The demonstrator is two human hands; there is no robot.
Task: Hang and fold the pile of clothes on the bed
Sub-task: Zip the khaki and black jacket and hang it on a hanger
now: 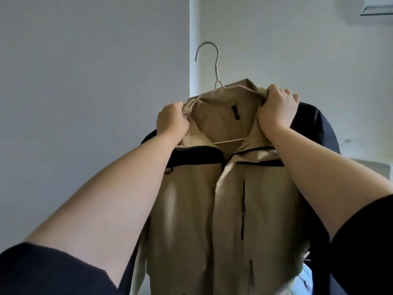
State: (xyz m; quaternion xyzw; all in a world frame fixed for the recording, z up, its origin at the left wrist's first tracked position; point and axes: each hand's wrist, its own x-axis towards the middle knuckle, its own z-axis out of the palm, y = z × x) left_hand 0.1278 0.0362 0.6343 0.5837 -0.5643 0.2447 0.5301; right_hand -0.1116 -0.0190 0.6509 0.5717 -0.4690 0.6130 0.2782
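Beige jacket [229,209] with dark shoulder panels is held up on a white wire hanger [209,67]. Left hand [172,121] and right hand [276,107] fingers curl around the collar, gripping both sides.

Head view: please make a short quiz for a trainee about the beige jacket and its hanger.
1. True or false: the hook of the white wire hanger rests on a rail.
2. The left hand grips: A) the collar of the beige jacket with dark shoulders; B) the hook; C) a cuff.
3. How many hands grip the jacket?
Key: 1 false; 2 A; 3 two, the right hand too.
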